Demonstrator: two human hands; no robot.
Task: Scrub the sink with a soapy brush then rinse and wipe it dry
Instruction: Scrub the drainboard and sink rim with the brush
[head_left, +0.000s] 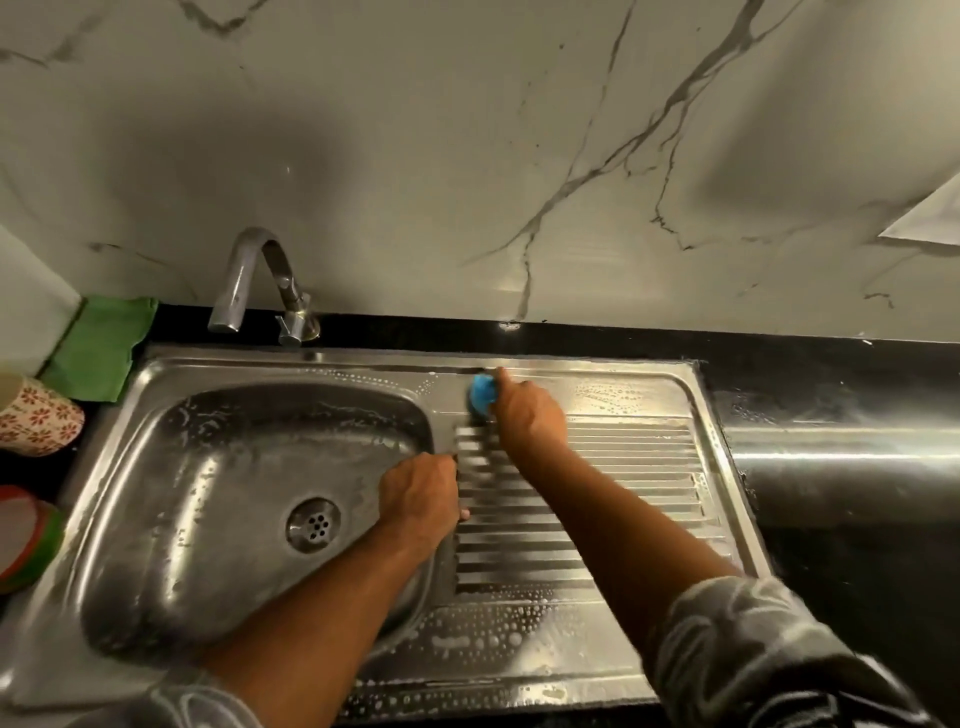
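A: Two hands, where are they?
B: The right hand (527, 415) grips the blue brush (482, 392) at the far rim of the sink (597, 366). The left hand (418, 499) rests at the edge of the basin (208, 467); its grip I cannot tell.

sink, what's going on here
A person is scrubbing the steel sink. The right hand grips a blue brush at the far edge of the drainboard, while the left hand rests, curled, on the strip between basin and drainboard. Suds lie on both. No water shows at the tap, and a green cloth lies behind the sink's left corner.
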